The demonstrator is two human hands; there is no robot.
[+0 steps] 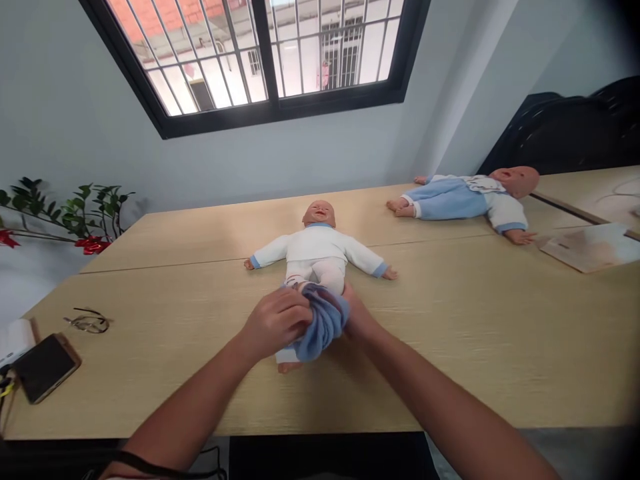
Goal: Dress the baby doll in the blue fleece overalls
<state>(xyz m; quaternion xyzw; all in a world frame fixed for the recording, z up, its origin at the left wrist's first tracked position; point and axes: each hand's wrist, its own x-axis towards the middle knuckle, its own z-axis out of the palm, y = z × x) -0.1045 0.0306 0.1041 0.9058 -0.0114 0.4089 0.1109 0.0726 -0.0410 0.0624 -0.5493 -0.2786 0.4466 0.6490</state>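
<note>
A baby doll (316,244) lies on its back on the table, head away from me and arms spread. It wears a white long-sleeved top with blue cuffs and collar. Blue pants (324,325) are bunched around its legs below the white-covered hips, and one foot pokes out at the near end. My left hand (281,319) is closed on the bunched cloth at the left side. On the other side my right hand (356,312) grips the edge of the pants by the doll's leg, its fingers partly hidden behind the cloth.
Another doll (455,199) in blue and white clothes lies at the back right, near a flat printed packet (590,247). Eyeglasses (89,323) and a phone (46,367) rest on the left of the wooden table (475,333). A leafy plant (95,210) stands beyond its left edge.
</note>
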